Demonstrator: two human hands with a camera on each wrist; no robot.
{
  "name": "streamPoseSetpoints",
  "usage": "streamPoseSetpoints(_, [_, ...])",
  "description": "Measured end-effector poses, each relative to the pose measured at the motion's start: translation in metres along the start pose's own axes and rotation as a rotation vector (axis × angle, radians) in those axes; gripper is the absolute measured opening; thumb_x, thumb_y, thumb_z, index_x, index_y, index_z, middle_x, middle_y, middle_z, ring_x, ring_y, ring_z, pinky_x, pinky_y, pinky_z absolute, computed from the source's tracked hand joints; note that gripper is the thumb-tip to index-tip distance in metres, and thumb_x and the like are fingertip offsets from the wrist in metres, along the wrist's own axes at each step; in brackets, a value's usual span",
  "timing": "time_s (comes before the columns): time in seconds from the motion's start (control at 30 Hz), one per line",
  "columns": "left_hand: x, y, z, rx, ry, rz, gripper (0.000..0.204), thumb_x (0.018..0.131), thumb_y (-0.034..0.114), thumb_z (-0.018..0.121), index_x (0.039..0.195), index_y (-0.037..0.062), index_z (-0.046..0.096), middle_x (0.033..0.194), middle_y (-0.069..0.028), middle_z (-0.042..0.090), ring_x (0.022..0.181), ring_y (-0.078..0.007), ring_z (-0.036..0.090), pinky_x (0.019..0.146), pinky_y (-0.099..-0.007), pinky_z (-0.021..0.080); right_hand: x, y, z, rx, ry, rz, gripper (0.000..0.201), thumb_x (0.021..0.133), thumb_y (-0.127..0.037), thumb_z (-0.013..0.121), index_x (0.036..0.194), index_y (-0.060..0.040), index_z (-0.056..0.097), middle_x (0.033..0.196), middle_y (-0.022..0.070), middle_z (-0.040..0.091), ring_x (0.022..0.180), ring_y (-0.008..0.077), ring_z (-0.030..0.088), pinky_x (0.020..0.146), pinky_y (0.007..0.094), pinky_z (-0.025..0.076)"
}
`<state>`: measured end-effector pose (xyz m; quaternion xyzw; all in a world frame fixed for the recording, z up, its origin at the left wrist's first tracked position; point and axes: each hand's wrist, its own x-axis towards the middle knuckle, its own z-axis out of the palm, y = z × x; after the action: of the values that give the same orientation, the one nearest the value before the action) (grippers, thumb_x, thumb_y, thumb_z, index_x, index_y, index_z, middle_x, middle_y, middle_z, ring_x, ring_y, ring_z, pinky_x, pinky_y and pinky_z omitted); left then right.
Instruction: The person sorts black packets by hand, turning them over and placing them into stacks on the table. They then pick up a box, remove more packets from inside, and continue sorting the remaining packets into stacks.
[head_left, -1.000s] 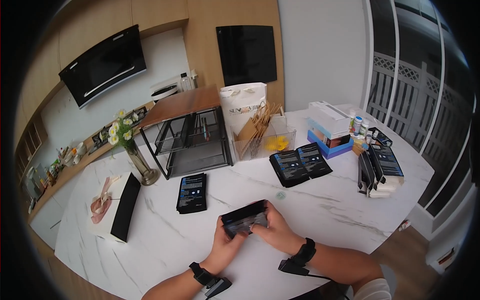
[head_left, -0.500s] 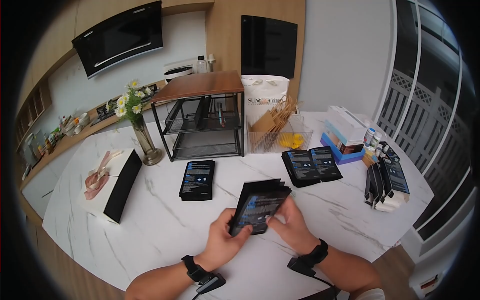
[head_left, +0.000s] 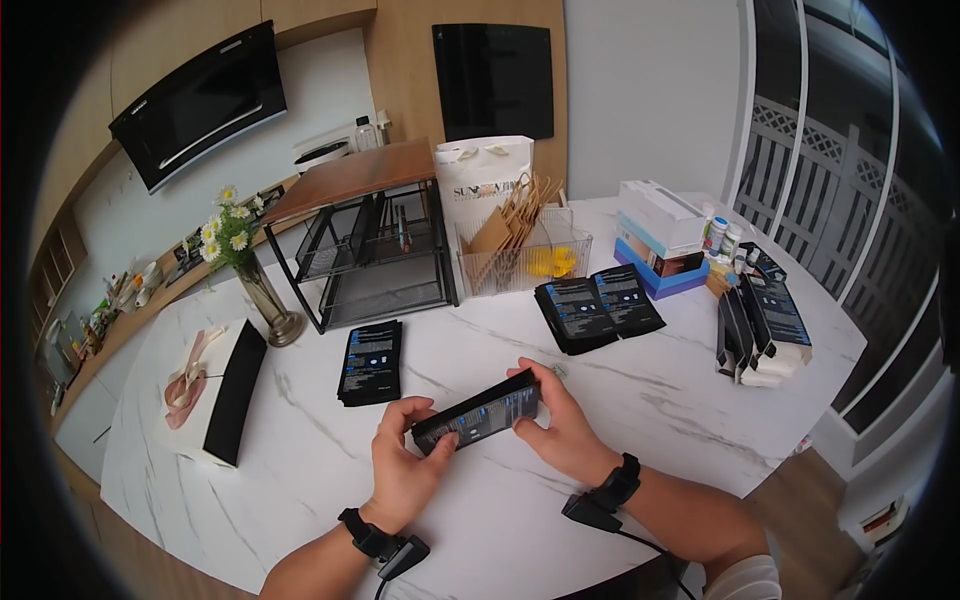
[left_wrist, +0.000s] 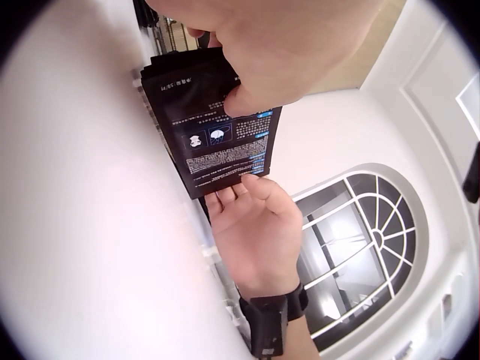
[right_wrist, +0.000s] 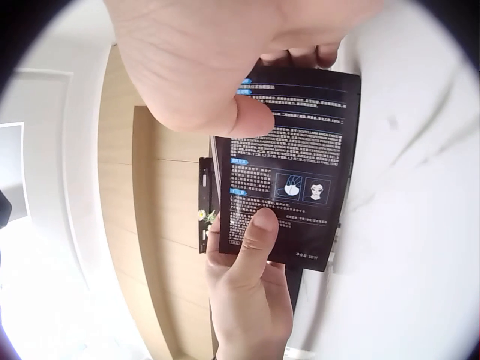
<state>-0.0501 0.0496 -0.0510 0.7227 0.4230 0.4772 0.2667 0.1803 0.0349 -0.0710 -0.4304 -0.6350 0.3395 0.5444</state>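
A stack of black face-mask sachets [head_left: 478, 418] is held above the table between both hands, lying on its long side and slanting up to the right. My left hand [head_left: 403, 468] grips the left end, thumb on the printed face and fingers behind. At the other end, my right hand [head_left: 568, 432] pinches the stack, its thumb at the lower edge. Small print, blue labels and face pictograms show on the front sachet [right_wrist: 289, 165] in the right wrist view. Beyond the hands lie one sachet pile [head_left: 370, 362] at left and a double pile [head_left: 600, 308] at right.
A white box with a pink ribbon [head_left: 205, 395] and a flower vase [head_left: 272, 300] stand at left. Behind are a black mesh rack [head_left: 385, 285] and a clear bin [head_left: 500, 270] with paper bags. Stacked boxes [head_left: 660, 245] and upright black packs [head_left: 765, 325] stand at right.
The stack stood upright with its sachets fanned at the top half a second ago; now it is turned sideways and its edges are more even. The head view has shifted too.
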Motion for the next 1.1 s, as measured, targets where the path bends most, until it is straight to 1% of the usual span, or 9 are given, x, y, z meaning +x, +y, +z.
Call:
streamPoseSetpoints(0.1, [-0.002, -0.004, 0.007, -0.118, 0.010, -0.058, 0.051, 0.081, -0.007, 0.076, 0.125, 0.0032, 0.053, 0.108, -0.0068, 0.062, 0.101, -0.0150, 0.061, 0.092, -0.0294, 0.051, 0.000, 0.010, 0.002, 0.059, -0.009, 0.109, 0.070, 0.088, 0.006, 0.064, 0.151, -0.0028, 0.035, 0.139, 0.0114, 0.052, 0.130, 0.0219, 0.050, 0.114, 0.0359, 0.037])
streamPoseSetpoints(0.17, [-0.006, -0.008, 0.015, -0.475, 0.029, -0.148, 0.048, 0.081, -0.007, 0.075, 0.122, 0.0029, 0.053, 0.111, -0.0084, 0.062, 0.106, -0.0151, 0.059, 0.093, -0.0283, 0.050, 0.001, 0.009, 0.003, 0.071, 0.037, 0.102, 0.062, 0.086, 0.001, 0.065, 0.144, -0.0015, 0.041, 0.125, 0.0128, 0.055, 0.118, 0.0220, 0.054, 0.104, 0.0354, 0.044])
streamPoseSetpoints(0.27, [-0.007, -0.011, 0.023, -0.516, 0.095, -0.127, 0.041, 0.083, -0.006, 0.072, 0.119, 0.0030, 0.055, 0.108, -0.0063, 0.063, 0.101, -0.0114, 0.059, 0.091, -0.0263, 0.050, 0.003, 0.006, 0.002, 0.091, 0.004, 0.067, 0.054, 0.086, 0.000, 0.064, 0.137, -0.0019, 0.045, 0.124, 0.0123, 0.055, 0.118, 0.0207, 0.055, 0.103, 0.0345, 0.044])
streamPoseSetpoints(0.37, [-0.007, -0.008, 0.017, -0.477, -0.064, -0.255, 0.037, 0.084, -0.003, 0.072, 0.117, 0.0027, 0.056, 0.105, -0.0039, 0.064, 0.095, -0.0082, 0.059, 0.087, -0.0249, 0.050, 0.002, 0.007, 0.009, 0.251, -0.014, 0.128, 0.049, 0.087, 0.001, 0.063, 0.133, -0.0019, 0.046, 0.123, 0.0119, 0.056, 0.116, 0.0197, 0.055, 0.101, 0.0342, 0.045])
streamPoseSetpoints(0.6, [-0.004, -0.002, 0.015, -0.399, -0.070, -0.214, 0.031, 0.085, -0.001, 0.073, 0.111, 0.0007, 0.057, 0.095, -0.0013, 0.065, 0.086, -0.0060, 0.059, 0.080, -0.0226, 0.050, 0.002, 0.006, 0.008, 0.065, 0.050, 0.196, 0.043, 0.088, -0.003, 0.063, 0.128, 0.0006, 0.047, 0.117, 0.0158, 0.059, 0.110, 0.0221, 0.059, 0.098, 0.0365, 0.048])
streamPoseSetpoints(0.8, [-0.006, 0.000, 0.011, -0.296, -0.058, -0.254, 0.025, 0.085, 0.000, 0.073, 0.105, 0.0008, 0.058, 0.093, -0.0010, 0.065, 0.082, -0.0054, 0.057, 0.075, -0.0230, 0.050, 0.004, 0.009, 0.009, -0.266, 0.222, -0.012, 0.039, 0.093, -0.014, 0.069, 0.123, 0.0031, 0.050, 0.112, 0.0184, 0.063, 0.099, 0.0242, 0.063, 0.087, 0.0366, 0.053])
streamPoseSetpoints(0.93, [-0.004, 0.001, 0.008, -0.175, 0.014, -0.073, 0.026, 0.083, -0.001, 0.072, 0.105, 0.0021, 0.057, 0.090, -0.0035, 0.063, 0.081, -0.0104, 0.059, 0.074, -0.0267, 0.050, 0.003, -0.008, 0.001, -0.145, 0.104, 0.279, 0.055, 0.098, -0.041, 0.071, 0.124, 0.0033, 0.052, 0.110, 0.0167, 0.067, 0.092, 0.0246, 0.070, 0.076, 0.0337, 0.056])
streamPoseSetpoints(1.0, [-0.003, 0.002, 0.007, 0.020, -0.029, 0.166, 0.033, 0.077, -0.004, 0.074, 0.105, 0.0046, 0.058, 0.093, -0.0098, 0.062, 0.080, -0.0245, 0.063, 0.073, -0.0330, 0.052, -0.001, -0.045, 0.002, 0.414, -0.182, 0.596, 0.048, 0.106, -0.040, 0.057, 0.125, 0.0029, 0.051, 0.109, 0.0137, 0.066, 0.090, 0.0224, 0.070, 0.080, 0.0339, 0.058])
streamPoseSetpoints(1.1, [-0.010, 0.014, 0.007, 0.131, -0.243, 0.068, 0.046, 0.070, -0.001, 0.080, 0.111, 0.0059, 0.058, 0.109, -0.0130, 0.061, 0.097, -0.0356, 0.063, 0.082, -0.0400, 0.053, -0.005, -0.043, 0.004, 0.470, -0.247, 0.634, 0.053, 0.105, -0.046, 0.057, 0.128, 0.0010, 0.052, 0.114, 0.0121, 0.066, 0.096, 0.0197, 0.071, 0.081, 0.0348, 0.060])
